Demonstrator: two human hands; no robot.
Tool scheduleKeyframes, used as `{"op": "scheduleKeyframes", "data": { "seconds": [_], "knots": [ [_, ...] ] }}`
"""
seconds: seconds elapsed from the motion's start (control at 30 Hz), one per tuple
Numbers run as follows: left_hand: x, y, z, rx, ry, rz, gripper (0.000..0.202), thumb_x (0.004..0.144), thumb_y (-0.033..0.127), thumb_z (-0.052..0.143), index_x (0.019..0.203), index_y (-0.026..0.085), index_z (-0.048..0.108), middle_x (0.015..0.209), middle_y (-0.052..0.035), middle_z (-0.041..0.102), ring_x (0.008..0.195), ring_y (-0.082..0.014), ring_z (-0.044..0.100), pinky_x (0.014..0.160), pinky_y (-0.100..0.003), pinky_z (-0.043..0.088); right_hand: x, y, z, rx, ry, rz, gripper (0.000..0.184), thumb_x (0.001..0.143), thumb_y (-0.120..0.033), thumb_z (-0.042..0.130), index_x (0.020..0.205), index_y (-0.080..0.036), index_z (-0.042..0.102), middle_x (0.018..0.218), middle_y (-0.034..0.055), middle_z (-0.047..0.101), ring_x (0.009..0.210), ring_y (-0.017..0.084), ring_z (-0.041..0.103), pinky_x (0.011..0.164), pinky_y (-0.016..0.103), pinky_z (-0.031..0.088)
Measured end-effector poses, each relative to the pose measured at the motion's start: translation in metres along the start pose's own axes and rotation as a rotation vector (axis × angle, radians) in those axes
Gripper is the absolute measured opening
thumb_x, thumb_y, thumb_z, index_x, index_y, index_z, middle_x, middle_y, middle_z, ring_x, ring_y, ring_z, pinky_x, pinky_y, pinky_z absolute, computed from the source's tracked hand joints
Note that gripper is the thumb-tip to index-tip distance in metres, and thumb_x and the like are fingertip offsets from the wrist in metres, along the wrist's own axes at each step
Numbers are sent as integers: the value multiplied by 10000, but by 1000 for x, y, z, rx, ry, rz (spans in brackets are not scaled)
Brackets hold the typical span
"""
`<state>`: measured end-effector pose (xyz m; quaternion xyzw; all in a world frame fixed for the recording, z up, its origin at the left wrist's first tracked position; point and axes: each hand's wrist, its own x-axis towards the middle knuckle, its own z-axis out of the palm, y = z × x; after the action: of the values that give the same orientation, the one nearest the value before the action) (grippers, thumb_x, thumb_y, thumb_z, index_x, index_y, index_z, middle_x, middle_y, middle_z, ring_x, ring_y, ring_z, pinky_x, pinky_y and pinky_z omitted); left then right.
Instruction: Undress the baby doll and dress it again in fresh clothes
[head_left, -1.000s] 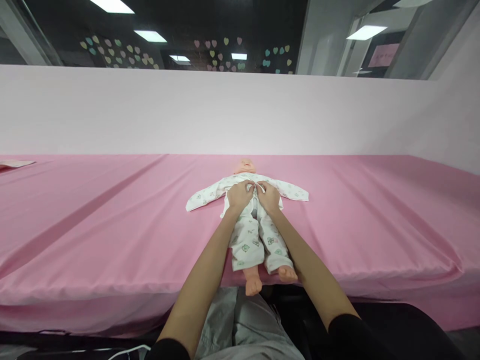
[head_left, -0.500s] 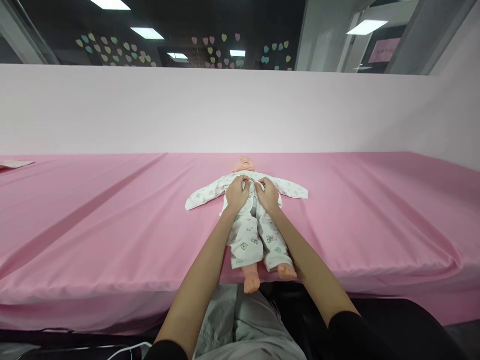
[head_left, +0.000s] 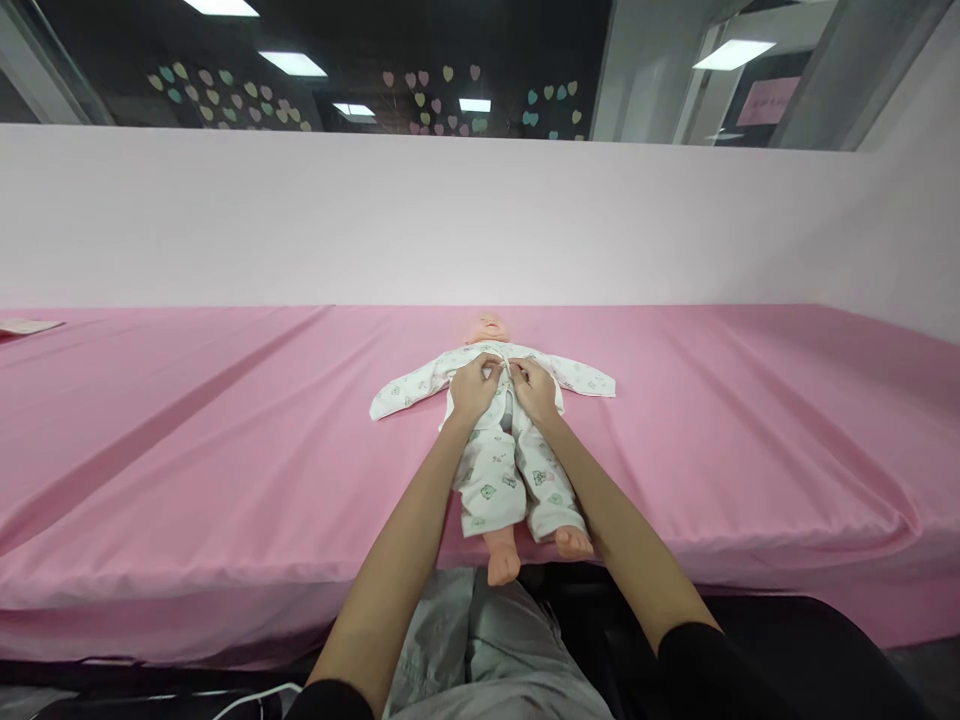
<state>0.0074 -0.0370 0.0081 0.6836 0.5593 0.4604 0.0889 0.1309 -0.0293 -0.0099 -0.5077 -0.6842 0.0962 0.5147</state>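
A baby doll [head_left: 490, 329] lies on its back, head at the far side and bare feet towards me. It wears white printed baby clothes [head_left: 493, 484], a long-sleeved top with both sleeves spread and split-crotch trousers. Over the doll's chest, my left hand [head_left: 474, 388] pinches at a thin pale cloth tie [head_left: 501, 354]. Close beside it, my right hand [head_left: 534, 388] is closed in a pinch on the same tie. The fingers partly hide the tie and the front of the top. One trouser leg sits higher, and a grey patch shows in the split.
Pink cloth [head_left: 247, 450] covers the table, with folds on both sides. A low white wall [head_left: 420, 220] stands behind it under a window with heart stickers. A flat pale item [head_left: 28, 327] lies at the far left. A white cable [head_left: 259, 697] runs near my lap.
My fingers have shifted slightly at the chest, and a pale loop of the tie shows more plainly between them. The doll lies as before.
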Motion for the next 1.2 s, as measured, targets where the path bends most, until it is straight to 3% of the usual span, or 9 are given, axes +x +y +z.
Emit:
{"op": "scheduleKeyframes", "data": {
  "seconds": [0.2,0.43,1.2],
  "knots": [
    [0,3,-3,-92,-20,-86,246,849,355,489,1028,239,612,888,7,721,774,-149,645,745,-258,447,-1,-1,-1,-37,-13,-30,275,887,-231,412,992,-234,666,1003,10,671,921,182,589,808,289,412],
    [2,1,-2,-111,16,-143,305,819,459,526,1011,238,609,868,-14,720,848,-175,652,800,-281,446,-5,-9,-4,-158,4,-99,254,872,-231,453,941,-225,698,837,17,662,730,165,564,681,271,386],
    [4,-2,-1,-149,50,-167,260,741,282,563,994,235,603,796,9,715,731,-161,644,722,-266,432,-4,-10,-2,-248,-32,-64,252,858,-230,490,1027,-206,675,896,3,671,795,153,581,747,252,411]
  ]
}}
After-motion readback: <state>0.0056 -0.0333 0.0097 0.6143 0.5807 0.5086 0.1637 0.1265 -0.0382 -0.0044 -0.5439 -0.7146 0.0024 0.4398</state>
